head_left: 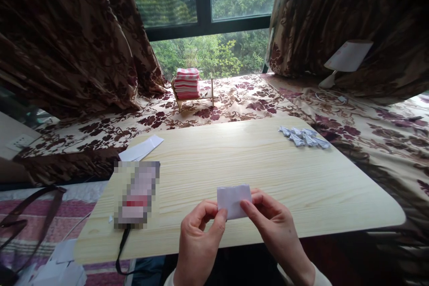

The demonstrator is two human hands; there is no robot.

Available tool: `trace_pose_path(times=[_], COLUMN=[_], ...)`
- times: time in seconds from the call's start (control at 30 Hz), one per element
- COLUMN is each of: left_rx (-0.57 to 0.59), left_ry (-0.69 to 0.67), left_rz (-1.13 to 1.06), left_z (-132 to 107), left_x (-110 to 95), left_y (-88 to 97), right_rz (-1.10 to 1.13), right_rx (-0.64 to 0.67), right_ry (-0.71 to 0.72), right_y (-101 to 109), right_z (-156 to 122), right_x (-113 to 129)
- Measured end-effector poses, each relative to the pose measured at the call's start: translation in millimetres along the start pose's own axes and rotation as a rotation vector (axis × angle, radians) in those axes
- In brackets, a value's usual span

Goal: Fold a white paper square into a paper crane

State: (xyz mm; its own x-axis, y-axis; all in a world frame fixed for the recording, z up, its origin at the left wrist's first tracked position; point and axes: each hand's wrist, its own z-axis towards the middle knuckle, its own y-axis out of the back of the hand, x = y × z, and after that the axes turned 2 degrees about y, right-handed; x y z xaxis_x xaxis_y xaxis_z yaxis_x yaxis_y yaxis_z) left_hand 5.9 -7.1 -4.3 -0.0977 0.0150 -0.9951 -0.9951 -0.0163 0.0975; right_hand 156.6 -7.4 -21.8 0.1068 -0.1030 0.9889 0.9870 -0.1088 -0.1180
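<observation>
A small white piece of folded paper (233,201) is held up between my two hands, just above the near edge of the table. My left hand (203,237) pinches its lower left corner between thumb and fingers. On the right side, my right hand (276,223) grips the paper with the thumb in front and the fingers behind. Several small folded paper pieces (303,137) lie in a cluster at the table's far right corner. Flat white paper strips (140,148) rest at the far left.
The pale wooden table (201,161) carries a pixelated, phone-like object (139,194) with a black strap on its left. Beyond, a small rack holds folded red-and-white cloths (187,84). A white lamp (348,56) stands at the back right. White papers (62,266) lie on the bedding at lower left.
</observation>
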Motion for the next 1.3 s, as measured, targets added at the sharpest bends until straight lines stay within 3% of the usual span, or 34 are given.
trace_pose_path(times=[0.27,0.43,0.87,1.13,1.3], left_rx=[0.023,-0.059,-0.122,-0.153,-0.132], left_ry=[0.037,-0.055,-0.002,-0.001,0.024], left_rz=[-0.107,-0.068,-0.113,-0.116,-0.124], left_z=[5,9,6,2,7], left_x=[-4,-7,-4,-5,8], left_y=[-4.2,-7.5,-8.4,-8.5,-8.3], right_rz=[0.01,0.016,0.05,0.019,-0.043], right_rx=[0.007,-0.024,-0.023,-0.048,-0.037], right_ry=[0.015,-0.024,-0.062,0.007,0.055], right_y=[0,-2,-3,-2,-2], right_z=[-1,-2,-3,-6,-5], right_x=[0,0,6,3,-8])
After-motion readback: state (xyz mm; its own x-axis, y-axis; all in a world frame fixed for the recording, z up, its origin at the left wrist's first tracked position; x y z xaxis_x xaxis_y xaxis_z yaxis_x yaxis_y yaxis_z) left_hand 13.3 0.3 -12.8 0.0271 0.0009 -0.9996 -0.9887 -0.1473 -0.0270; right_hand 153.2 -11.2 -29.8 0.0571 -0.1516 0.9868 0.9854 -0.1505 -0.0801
